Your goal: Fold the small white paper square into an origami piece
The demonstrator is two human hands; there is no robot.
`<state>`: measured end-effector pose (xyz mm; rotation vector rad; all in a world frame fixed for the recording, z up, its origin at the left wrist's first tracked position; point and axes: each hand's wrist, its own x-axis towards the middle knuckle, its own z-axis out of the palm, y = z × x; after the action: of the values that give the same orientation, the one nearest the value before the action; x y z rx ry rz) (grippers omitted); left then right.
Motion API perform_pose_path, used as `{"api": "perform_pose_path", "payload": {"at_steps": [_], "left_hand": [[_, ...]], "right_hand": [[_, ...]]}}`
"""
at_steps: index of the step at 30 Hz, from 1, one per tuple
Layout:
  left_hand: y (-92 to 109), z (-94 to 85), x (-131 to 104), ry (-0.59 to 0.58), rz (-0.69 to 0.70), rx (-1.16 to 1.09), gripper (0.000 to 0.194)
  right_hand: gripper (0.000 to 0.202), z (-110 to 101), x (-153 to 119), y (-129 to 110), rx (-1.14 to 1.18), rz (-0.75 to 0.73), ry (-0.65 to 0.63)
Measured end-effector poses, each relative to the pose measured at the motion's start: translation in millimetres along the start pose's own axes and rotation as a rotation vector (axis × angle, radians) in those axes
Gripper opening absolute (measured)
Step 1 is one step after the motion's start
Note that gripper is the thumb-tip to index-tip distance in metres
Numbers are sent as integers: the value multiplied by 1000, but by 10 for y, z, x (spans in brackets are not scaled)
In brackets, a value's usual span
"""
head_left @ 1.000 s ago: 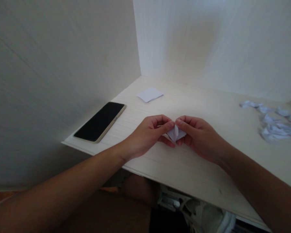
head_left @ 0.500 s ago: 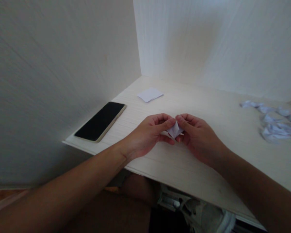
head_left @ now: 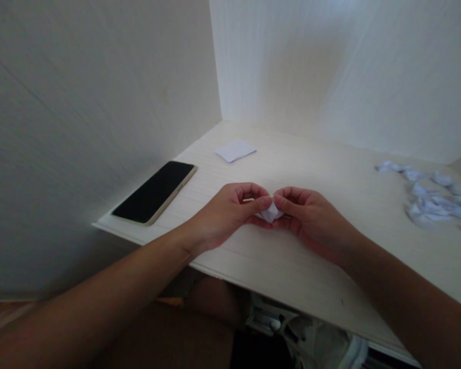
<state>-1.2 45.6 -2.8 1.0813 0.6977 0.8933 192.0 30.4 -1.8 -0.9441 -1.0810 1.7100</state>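
Observation:
A small folded piece of white paper (head_left: 271,213) is pinched between my two hands, just above the desk. My left hand (head_left: 240,207) grips its left side, thumb on top and fingers beneath. On the right side, my right hand (head_left: 307,218) holds it the same way, the two thumbs almost meeting at its top. Fingers cover much of the paper, so its full shape is hidden. Beyond my left hand, a flat white sheet of paper (head_left: 235,150) lies on the desk.
A smartphone (head_left: 155,192) with a dark screen lies by the left wall. Several crumpled or folded white paper pieces (head_left: 432,197) are heaped at the right. Walls enclose the white desk (head_left: 292,279) at the left and back. Its front edge runs above my legs.
Both hands stay on the folded paper and have come slightly closer together around it. The whole view has shifted a little; phone, sheet and paper heap lie as before.

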Motion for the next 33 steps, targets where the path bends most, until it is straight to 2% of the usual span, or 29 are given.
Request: {"api": "perform_pose_path", "payload": {"at_steps": [3,8,10,13,16,21,25,28,33], "left_hand": [[-18,10,15,54,54,20,24],[28,-3,6,-21,-52,25,14],[25,34,-8,-10,-38,34,11],[-31,143,-19,118,54,143,15],[-94,244,-22,239,111,344,17],[-128,293,-60,350,243,677,13],[-138,296,-91,408,351,809,13],[-130,292,-81,383,311,742,14],[-77,242,-46,203,136,352,16]], "right_hand": [[29,0,7,4,-19,-23,25],[31,26,21,27,21,-58,11],[31,46,25,39,37,-67,10],[31,64,27,53,48,-56,10],[32,64,28,63,30,-42,11],[37,81,20,66,-39,-65,74],[39,96,22,60,-106,-83,103],[38,78,40,62,-107,-92,86],[37,36,65,60,-36,-123,47]]}}
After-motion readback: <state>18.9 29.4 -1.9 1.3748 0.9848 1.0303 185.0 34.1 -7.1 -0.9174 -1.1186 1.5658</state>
